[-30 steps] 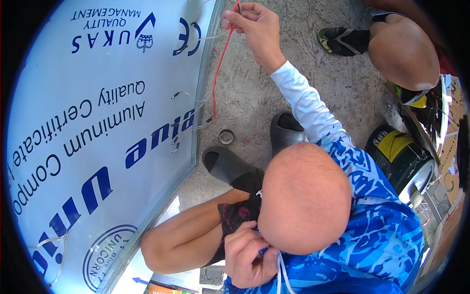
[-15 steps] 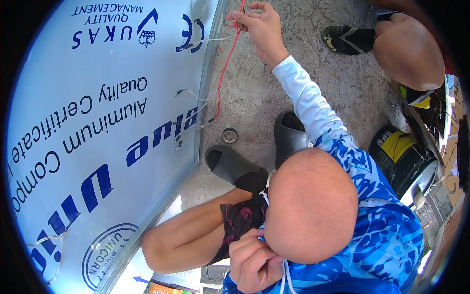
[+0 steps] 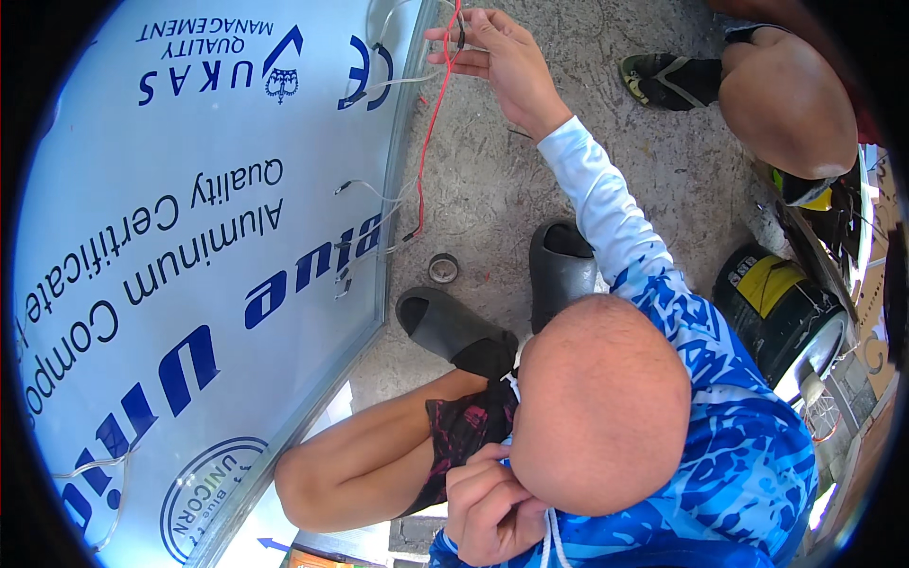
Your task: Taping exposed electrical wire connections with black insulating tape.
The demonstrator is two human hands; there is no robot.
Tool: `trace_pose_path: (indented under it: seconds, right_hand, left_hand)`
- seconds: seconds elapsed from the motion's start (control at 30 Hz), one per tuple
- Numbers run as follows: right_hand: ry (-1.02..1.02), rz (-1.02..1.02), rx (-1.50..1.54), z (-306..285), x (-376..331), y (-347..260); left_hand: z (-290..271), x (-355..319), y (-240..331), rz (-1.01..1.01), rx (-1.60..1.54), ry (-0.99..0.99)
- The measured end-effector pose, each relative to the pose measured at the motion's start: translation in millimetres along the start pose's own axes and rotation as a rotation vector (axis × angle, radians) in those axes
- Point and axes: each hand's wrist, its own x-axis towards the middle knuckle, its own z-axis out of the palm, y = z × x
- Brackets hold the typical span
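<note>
At the top, my right hand (image 3: 507, 71) reaches out beside the panel's edge. A thin red wire (image 3: 431, 142) with a short black piece passes between its thumb and stretched fingers, then hangs down to a black end near the panel. My left hand (image 3: 488, 506) is curled against my raised knee (image 3: 601, 407); its fingertips are partly hidden, so I cannot make out what they hold. A white drawstring (image 3: 554, 544) hangs beside it. The large white panel (image 3: 189, 133) with blue print fills the left side. Clear leads (image 3: 374, 189) stick out along its rim.
A roll of tape (image 3: 443, 268) lies on the concrete floor by my dark slippers (image 3: 454, 329). To the right stands a dark bucket (image 3: 781, 303) with a yellow label. Another person's knee (image 3: 786, 104) and sandalled foot (image 3: 668, 79) are at the upper right.
My right hand has moved slightly down, its fingers now more spread around the red wire. The wire has shifted slightly left with it. My left hand stays at the knee.
</note>
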Motion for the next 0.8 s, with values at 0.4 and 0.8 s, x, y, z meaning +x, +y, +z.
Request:
trace_pose_path:
  seconds: [0.4,0.8]
  right_hand:
    - [-0.051,0.014,-0.024,0.6,-9.0,-4.2]
    - [0.002,-0.008,-0.059,11.0,-17.4,-1.6]
  left_hand:
    - [-10.7,-0.7,4.0,-0.225,-0.177,-0.064]
    - [8.4,7.6,4.7,-0.158,-0.179,0.195]
